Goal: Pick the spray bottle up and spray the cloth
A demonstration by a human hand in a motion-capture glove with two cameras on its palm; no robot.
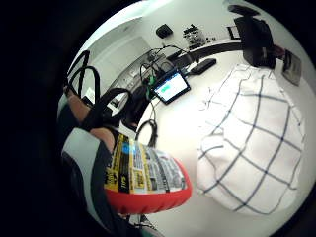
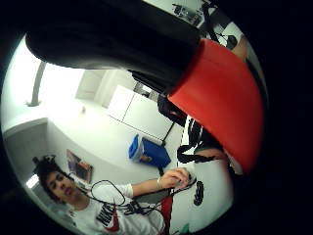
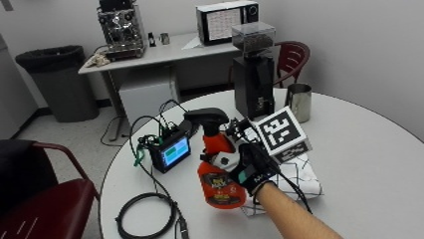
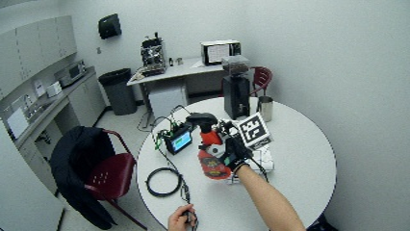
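My gloved right hand (image 3: pixel 250 168) has its fingers wrapped round the neck of the bottle (image 3: pixel 218 185), just under the black trigger head (image 3: pixel 208 117), and the bottle hangs lifted clear of the surface (image 3: pixel 371 164). Its red base and yellow label fill the near part of the little-finger palm view. The cloth (image 1: pixel 254 143), white with a dark check, lies folded on the surface just beside the bottle, mostly behind my hand in the outside view.

I judge the pick-up done and the spraying still to come. To do it well I would turn the nozzle toward the cloth, since the head seems to point away from it, toward the small screen (image 3: pixel 172 152). I would keep the bottle upright enough for it to draw liquid, get a finger onto the trigger without letting the neck slip, and aim at the middle of the cloth so the mist stays off the screen and its wires.

Further out on the round white surface sit a coiled black cable (image 3: pixel 147 213), a black grinder (image 3: pixel 253 74) and a steel cup (image 3: pixel 299 102). A dark red chair (image 3: pixel 40 204) stands beside it. Beyond, a side table (image 3: pixel 156 55) carries an espresso machine (image 3: pixel 121 29) and a white box (image 3: pixel 225 20), with a black bin (image 3: pixel 53 79) against the wall.
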